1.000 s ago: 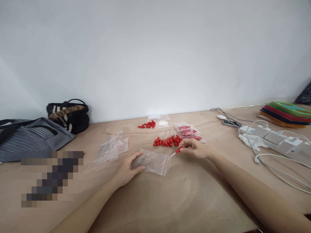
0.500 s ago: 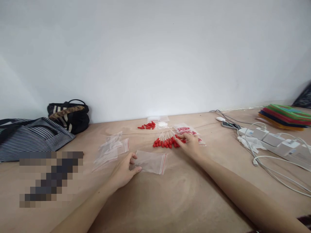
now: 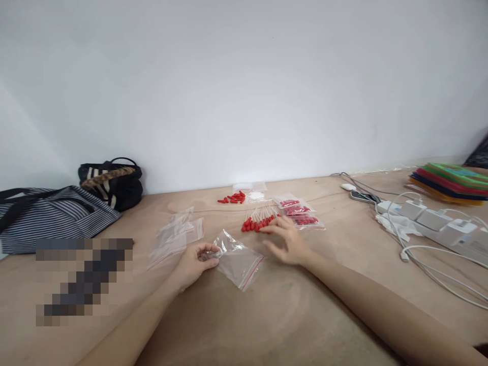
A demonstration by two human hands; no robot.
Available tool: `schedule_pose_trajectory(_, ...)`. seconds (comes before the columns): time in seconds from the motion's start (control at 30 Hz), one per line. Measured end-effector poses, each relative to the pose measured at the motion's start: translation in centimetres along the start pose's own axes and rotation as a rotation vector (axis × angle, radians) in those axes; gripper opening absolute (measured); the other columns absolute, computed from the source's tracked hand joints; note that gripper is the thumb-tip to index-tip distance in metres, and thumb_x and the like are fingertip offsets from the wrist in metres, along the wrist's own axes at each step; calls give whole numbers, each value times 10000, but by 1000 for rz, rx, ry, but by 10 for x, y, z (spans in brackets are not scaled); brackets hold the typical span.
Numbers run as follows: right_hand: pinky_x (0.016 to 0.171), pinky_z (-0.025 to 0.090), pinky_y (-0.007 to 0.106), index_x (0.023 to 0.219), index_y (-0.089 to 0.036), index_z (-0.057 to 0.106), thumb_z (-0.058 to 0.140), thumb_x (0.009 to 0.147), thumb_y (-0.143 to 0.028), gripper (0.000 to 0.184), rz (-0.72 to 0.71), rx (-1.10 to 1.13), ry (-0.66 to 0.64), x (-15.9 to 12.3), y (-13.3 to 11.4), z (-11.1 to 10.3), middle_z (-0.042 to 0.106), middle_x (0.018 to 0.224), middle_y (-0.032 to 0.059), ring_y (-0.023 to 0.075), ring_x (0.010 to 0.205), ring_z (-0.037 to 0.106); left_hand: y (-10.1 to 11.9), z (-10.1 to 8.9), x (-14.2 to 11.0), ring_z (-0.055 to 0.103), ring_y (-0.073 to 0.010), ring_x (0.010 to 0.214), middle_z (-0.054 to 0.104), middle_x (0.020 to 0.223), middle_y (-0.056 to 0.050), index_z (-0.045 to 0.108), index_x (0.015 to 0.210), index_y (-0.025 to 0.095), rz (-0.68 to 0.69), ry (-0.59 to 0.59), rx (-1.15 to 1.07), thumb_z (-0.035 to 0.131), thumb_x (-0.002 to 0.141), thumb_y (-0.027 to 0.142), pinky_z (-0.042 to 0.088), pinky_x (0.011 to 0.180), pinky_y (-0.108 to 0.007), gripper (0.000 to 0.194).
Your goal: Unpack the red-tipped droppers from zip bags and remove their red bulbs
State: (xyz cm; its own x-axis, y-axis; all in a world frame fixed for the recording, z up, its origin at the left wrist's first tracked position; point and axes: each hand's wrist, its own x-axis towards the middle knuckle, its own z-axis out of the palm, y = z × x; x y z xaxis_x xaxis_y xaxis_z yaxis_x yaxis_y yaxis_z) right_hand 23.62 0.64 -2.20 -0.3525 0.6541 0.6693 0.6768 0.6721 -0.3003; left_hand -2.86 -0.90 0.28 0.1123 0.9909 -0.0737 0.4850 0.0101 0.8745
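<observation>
My left hand (image 3: 196, 262) pinches the near corner of a clear zip bag with a red seal (image 3: 237, 258) and lifts that end off the table. My right hand (image 3: 284, 239) hovers just right of the bag with fingers spread and nothing in it, its fingertips close to a row of red-capped droppers (image 3: 257, 222). Behind them lie filled zip bags of red pieces (image 3: 301, 211) and a small heap of loose red caps (image 3: 232, 198).
A pile of empty zip bags (image 3: 175, 235) lies to the left. Two striped bags (image 3: 57, 216) sit at the far left by the wall. A power strip with chargers and white cables (image 3: 434, 223), a phone (image 3: 362, 195) and coloured folders (image 3: 452, 178) fill the right side.
My right hand went from the bag's mouth to the droppers, then drew back empty. My left hand closed on the bag and tilted it up.
</observation>
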Motion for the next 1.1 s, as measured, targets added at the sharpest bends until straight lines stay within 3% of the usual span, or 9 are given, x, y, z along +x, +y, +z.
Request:
schedule_pose_trajectory(0.13, 786, 306, 342, 1105, -290, 557, 594, 642, -292, 464, -264, 100, -204, -7, -30, 4, 512, 1068, 39, 184, 912, 452, -2, 2, 2, 578, -169, 685, 633, 721, -14, 614, 792, 155, 14, 3, -37, 651, 568, 504, 443, 648, -277, 416)
schedule_pose_trajectory(0.27, 787, 289, 346, 985, -327, 614, 535, 711, -207, 309, -433, 7, -209, -9, -42, 19, 559, 1047, 6, 167, 930, 453, -5, 4, 7, 586, -162, 683, 629, 717, -21, 607, 729, 146, 0, -15, -185, 618, 569, 583, 463, 671, -287, 466)
schedule_pose_trajectory(0.47, 797, 298, 326, 934, -319, 610, 454, 803, -216, 228, -652, -46, -188, -14, -45, 22, 618, 983, -22, 141, 921, 461, -3, 6, 6, 594, -124, 655, 632, 734, -2, 595, 827, 148, -115, 27, -340, 754, 457, 424, 483, 691, -271, 488)
schedule_pose_trajectory(0.6, 781, 311, 331, 994, -309, 592, 470, 776, -221, 265, -596, -24, -183, -13, -44, 16, 591, 1045, -5, 153, 926, 462, 4, 1, 3, 609, -157, 662, 659, 737, -18, 586, 931, 153, -41, -75, -263, 748, 479, 437, 488, 668, -291, 558)
schedule_pose_trajectory(0.7, 773, 323, 337, 1113, -278, 540, 481, 703, -177, 427, -507, 1, -168, -12, -36, 10, 552, 1099, 35, 170, 935, 461, 8, -24, 12, 607, -166, 662, 663, 740, -25, 611, 865, 159, 67, 129, -122, 712, 502, 501, 486, 634, -273, 509)
schedule_pose_trajectory(0.83, 774, 324, 349, 1125, -239, 544, 464, 645, -102, 505, -359, -68, -101, -10, -16, 1, 544, 1071, 67, 188, 932, 463, 7, -83, 41, 593, -114, 689, 636, 736, 2, 552, 1026, 129, 119, 387, 137, 572, 682, 498, 474, 659, -208, 505)
schedule_pose_trajectory(0.93, 783, 317, 353, 1079, -230, 576, 460, 648, -76, 472, -205, -132, -28, -8, 3, -4, 552, 1047, 66, 191, 924, 471, 1, -119, 62, 572, -100, 732, 608, 780, 33, 514, 1095, 127, 79, 459, 453, 462, 794, 416, 461, 689, -199, 420)
schedule_pose_trajectory(1.0, 786, 313, 350, 1025, -231, 605, 466, 679, -87, 400, -105, -181, 29, -6, 16, -7, 562, 1017, 62, 192, 919, 474, -5, -130, 73, 554, -151, 862, 609, 863, 13, 536, 1071, 121, 58, 483, 598, 449, 812, 358, 445, 784, -269, 362)
schedule_pose_trajectory(1.1, 780, 306, 339, 914, -239, 646, 480, 722, -132, 276, 26, -235, 124, -4, 31, -10, 580, 972, 51, 191, 912, 479, -18, -127, 82, 399, -272, 1135, 549, 1117, -74, 568, 1055, 108, 53, 508, 770, 409, 835, 313, 317, 946, -424, 340)
